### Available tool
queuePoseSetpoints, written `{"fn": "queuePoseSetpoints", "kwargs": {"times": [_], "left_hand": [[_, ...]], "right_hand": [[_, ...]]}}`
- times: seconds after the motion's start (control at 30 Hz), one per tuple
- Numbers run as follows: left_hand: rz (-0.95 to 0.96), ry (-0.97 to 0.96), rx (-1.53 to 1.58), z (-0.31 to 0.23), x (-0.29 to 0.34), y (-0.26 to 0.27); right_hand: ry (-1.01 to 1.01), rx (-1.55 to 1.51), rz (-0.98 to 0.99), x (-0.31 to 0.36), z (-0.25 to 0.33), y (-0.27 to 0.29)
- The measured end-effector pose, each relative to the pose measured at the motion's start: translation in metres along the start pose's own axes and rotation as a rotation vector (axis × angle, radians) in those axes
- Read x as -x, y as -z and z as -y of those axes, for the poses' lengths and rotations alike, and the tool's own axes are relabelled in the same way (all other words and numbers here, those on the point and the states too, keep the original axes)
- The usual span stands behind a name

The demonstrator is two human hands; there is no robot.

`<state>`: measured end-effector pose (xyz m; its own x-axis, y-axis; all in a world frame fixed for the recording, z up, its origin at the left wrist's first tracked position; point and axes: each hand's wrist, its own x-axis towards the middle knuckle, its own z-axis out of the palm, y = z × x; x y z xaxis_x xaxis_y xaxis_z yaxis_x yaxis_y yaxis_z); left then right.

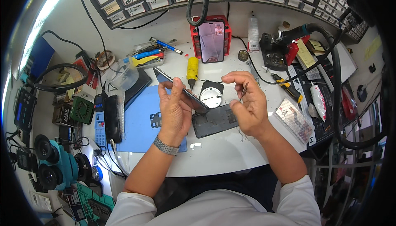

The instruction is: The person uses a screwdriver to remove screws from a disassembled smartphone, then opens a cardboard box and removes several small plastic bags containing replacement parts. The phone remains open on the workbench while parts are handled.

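Note:
My left hand (175,108) is closed around a smartphone (193,100), held tilted, its lower end just above a dark flat phone panel (214,122) on the table. My right hand (251,104) is raised to the right of the phone, fingers curled. A small dark thing shows between them, too small to name. Behind the panel sits a round white dish (211,97) with tiny parts in it. A yellow cylinder with a dark tip (192,69) stands beyond the phone. On the blue mat (134,121) lies a small black part with cutouts (156,120).
A propped phone with its screen lit (211,42) leans on a red rack at the back. A yellow-and-black tool (287,88) and a silvery sheet (293,118) lie at right. A thick black cable (339,102) loops there. A teal microscope (62,166) is at left.

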<state>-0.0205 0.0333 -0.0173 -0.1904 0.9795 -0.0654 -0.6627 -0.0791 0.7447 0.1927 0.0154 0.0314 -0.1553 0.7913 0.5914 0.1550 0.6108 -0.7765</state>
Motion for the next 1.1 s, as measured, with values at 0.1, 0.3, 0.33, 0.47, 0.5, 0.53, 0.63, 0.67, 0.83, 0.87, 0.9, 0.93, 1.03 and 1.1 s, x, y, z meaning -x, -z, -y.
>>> {"fn": "queuePoseSetpoints", "kwargs": {"times": [0.1,0.3,0.33,0.47,0.5,0.53,0.63,0.67,0.83,0.87,0.9,0.93,1.03,1.1], "left_hand": [[-0.009,0.081,-0.009,-0.008,0.0,-0.007],[-0.074,0.088,0.03,-0.013,0.005,-0.015],[-0.078,0.089,0.026,-0.015,0.005,-0.016],[-0.085,0.081,0.04,-0.016,0.001,-0.012],[-0.087,0.08,0.047,-0.016,-0.001,-0.012],[-0.094,0.081,0.05,-0.016,0.0,-0.014],[-0.115,0.076,0.071,-0.018,0.003,-0.014],[-0.118,0.07,0.088,-0.015,-0.001,-0.007],[-0.098,0.055,0.087,-0.016,0.001,-0.01],[-0.1,0.057,0.083,-0.016,0.001,-0.011],[-0.104,0.059,0.079,-0.016,0.001,-0.011],[-0.098,0.065,0.079,-0.015,0.001,-0.009],[-0.069,0.071,0.074,-0.013,0.0,-0.007],[-0.039,0.054,0.064,-0.014,0.002,-0.01]], "right_hand": [[-0.085,0.089,-0.072,-0.002,-0.035,0.01],[-0.111,-0.233,-0.267,-0.01,-0.026,0.001],[-0.127,-0.266,-0.254,-0.009,-0.025,0.002],[-0.103,-0.43,-0.196,-0.007,-0.033,0.007],[-0.093,-0.519,-0.197,-0.006,-0.032,0.006],[-0.062,-0.459,-0.205,-0.006,-0.031,0.003],[-0.046,-0.369,-0.197,-0.001,-0.025,-0.011],[-0.091,-0.393,-0.177,0.003,-0.021,-0.013],[-0.003,-0.308,-0.075,0.011,-0.025,-0.019],[0.003,-0.271,-0.066,0.011,-0.024,-0.02],[0.008,-0.235,-0.057,0.012,-0.022,-0.021],[0.013,-0.199,-0.048,0.013,-0.02,-0.022],[-0.064,-0.43,-0.041,0.015,-0.016,-0.031],[-0.056,-0.473,-0.063,0.02,-0.019,-0.035]]}}
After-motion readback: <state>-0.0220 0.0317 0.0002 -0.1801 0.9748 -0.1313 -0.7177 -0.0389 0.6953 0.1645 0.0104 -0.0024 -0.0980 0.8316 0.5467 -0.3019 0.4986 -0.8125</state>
